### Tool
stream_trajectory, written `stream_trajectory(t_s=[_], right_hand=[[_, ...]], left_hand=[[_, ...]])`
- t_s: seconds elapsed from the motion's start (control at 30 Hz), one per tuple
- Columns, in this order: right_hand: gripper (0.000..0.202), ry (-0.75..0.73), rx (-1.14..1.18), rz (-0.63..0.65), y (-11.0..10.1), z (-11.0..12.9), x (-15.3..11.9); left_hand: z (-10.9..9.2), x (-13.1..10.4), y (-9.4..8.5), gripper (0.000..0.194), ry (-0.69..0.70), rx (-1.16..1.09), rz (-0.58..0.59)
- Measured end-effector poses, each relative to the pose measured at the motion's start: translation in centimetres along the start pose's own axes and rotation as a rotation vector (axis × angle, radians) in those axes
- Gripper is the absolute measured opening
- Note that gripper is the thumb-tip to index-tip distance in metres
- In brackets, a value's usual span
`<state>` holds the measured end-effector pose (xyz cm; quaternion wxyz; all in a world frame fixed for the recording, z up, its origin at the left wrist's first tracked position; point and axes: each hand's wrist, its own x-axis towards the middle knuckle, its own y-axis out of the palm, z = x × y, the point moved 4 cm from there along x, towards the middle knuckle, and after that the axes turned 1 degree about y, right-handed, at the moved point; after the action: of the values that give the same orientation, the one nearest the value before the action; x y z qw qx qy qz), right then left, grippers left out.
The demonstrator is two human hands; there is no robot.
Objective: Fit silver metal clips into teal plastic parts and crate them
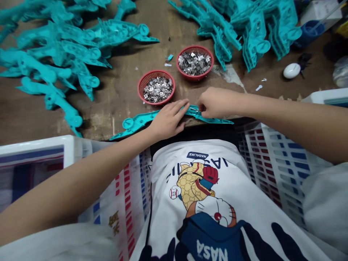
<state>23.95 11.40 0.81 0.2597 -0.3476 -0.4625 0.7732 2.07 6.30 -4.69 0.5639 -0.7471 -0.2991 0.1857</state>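
Wood, brown and scuffed, forms the surface (123, 85) in front of us. Our white printed shirt (231, 159) fills the lower middle of the view. Turquoise plastic parts lie in two big heaps: the left heap (51, 65) spreads over the far left, the right heap (255, 27) sits at the far right. White slotted crates flank us at the near edge, the left crate (73, 150) and the right crate (274, 145).

Before us, along that near edge, one long turquoise part (145, 119) lies lengthwise from left to right. Our left hand (167, 121) lies across its middle, palm down, fingers extended and nearly together. Our right hand (217, 103) is curled, fingertips down at its right half; we cannot tell whether they pinch anything small.

Just beyond the part are two round red bowls with openwork walls, the farther bowl (195, 78) to the right of the nearer bowl (140, 91), each filled with small silvery metal pieces (159, 88). A blue cup (312, 30) stands by the right heap; nearer us is a smooth white oval object (291, 70). Smallest are a turquoise scrap (170, 57) near the farther bowl and a white bit (259, 87) beyond our right forearm.
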Motion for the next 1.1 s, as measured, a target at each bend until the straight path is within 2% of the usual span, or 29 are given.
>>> stream_trajectory(t_s=[0.23, 0.43, 0.53, 0.6, 0.67, 0.77, 0.87, 0.97, 1.03, 1.1], right_hand=[[0.022, 0.047, -0.177, 0.134, -1.4, 2.0, -0.9], [0.018, 0.03, -0.235, 0.129, -1.2, 2.5, -0.9], [0.018, 0.027, -0.233, 0.141, -1.4, 1.9, -0.7], [0.011, 0.065, -0.209, 0.151, -2.2, 1.1, -0.8], [0.004, 0.129, -0.19, 0.119, -3.4, 0.1, -0.9], [0.01, 0.184, -0.149, 0.024, -4.8, -1.6, -0.9], [0.017, 0.165, -0.126, -0.011, -4.2, -3.3, -0.1], [0.025, 0.171, -0.177, 0.031, -2.5, -4.4, 0.9], [0.031, 0.19, -0.242, 0.07, -1.9, -4.4, 1.3], [0.033, 0.196, -0.285, 0.056, -2.1, -3.6, 1.2]], left_hand=[[0.2, 0.5, -0.3, 0.077, -0.02, -0.021, 0.044], [0.1, 0.8, -0.4, 0.073, -0.041, -0.052, 0.037], [0.0, 0.8, -0.5, 0.073, -0.032, -0.052, 0.016], [-0.2, 0.7, -0.5, 0.076, -0.023, -0.036, 0.003], [-0.3, 0.7, -0.5, 0.076, -0.004, -0.01, 0.001], [-0.4, 0.7, -0.3, 0.07, 0.017, 0.016, 0.001], [-0.1, 0.6, -0.1, 0.067, 0.005, -0.004, -0.021], [0.2, 0.6, 0.1, 0.065, -0.014, -0.014, -0.038], [0.3, 0.5, 0.2, 0.064, -0.023, -0.008, -0.041], [0.3, 0.4, 0.2, 0.064, -0.016, 0.007, -0.04]])
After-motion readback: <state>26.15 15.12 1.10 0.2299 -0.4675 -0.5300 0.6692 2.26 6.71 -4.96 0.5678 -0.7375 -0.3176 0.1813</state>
